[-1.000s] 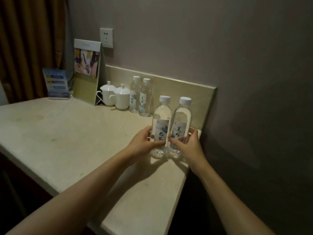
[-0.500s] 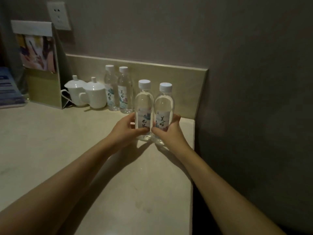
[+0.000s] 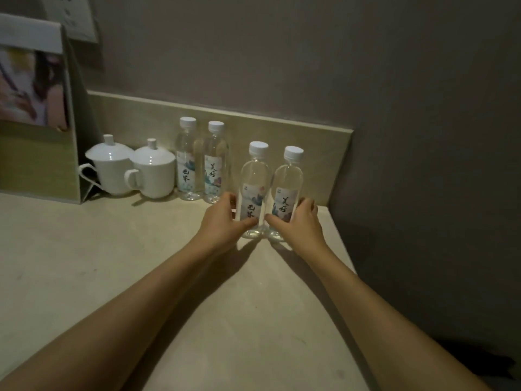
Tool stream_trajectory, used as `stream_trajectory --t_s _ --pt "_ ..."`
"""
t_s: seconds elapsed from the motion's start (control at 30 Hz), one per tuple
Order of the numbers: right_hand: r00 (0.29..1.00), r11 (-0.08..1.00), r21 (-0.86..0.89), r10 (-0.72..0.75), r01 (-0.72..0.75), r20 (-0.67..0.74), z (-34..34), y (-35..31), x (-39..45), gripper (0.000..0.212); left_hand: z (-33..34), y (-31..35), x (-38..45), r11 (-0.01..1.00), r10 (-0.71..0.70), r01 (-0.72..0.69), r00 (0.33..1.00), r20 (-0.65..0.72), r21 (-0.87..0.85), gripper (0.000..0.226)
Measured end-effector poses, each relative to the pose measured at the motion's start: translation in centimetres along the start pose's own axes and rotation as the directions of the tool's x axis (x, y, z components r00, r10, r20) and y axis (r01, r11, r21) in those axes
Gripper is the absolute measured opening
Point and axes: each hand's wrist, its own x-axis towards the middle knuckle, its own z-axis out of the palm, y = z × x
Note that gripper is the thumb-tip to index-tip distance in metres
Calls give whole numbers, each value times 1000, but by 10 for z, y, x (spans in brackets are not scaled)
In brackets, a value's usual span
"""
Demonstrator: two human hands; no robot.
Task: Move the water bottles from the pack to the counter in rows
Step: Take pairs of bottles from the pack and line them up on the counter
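Note:
Two clear water bottles with white caps stand upright side by side on the beige counter, near its right end. My left hand grips the left bottle low on its label. My right hand grips the right bottle the same way. Behind them, against the backsplash, two more bottles stand as a pair, the left one and the right one. No pack is in view.
Two white lidded cups sit left of the back bottles. A folded card stand rises at far left, below a wall socket. The counter's right edge drops off beside a dark wall.
My view has shifted right and closer. Both hands have carried the two gripped bottles farther back on the counter, nearer the rear pair.

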Motion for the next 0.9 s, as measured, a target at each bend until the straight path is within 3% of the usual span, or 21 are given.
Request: stream_trajectory --t_s 0.13,0.33,0.6,0.77,0.9 --pt "996 998 -56 4 -9 -87 6 -1 -16 65 3 -5 -4 984 19 -4 997 -79 177 67" --pt "995 1000 -25 -5 3 -99 7 -1 -10 49 4 -3 8 989 -6 16 997 -72 145 42" --pt "996 999 30 -12 14 -93 17 -7 4 55 6 -5 16 989 2 18 991 -133 147 39" --pt "996 1000 29 3 0 -92 21 -11 15 59 10 -5 19 986 -37 77 968 -248 151 46" --pt "996 1000 28 -2 5 -91 27 -15 24 58 10 -7 24 976 41 14 969 -243 219 39"
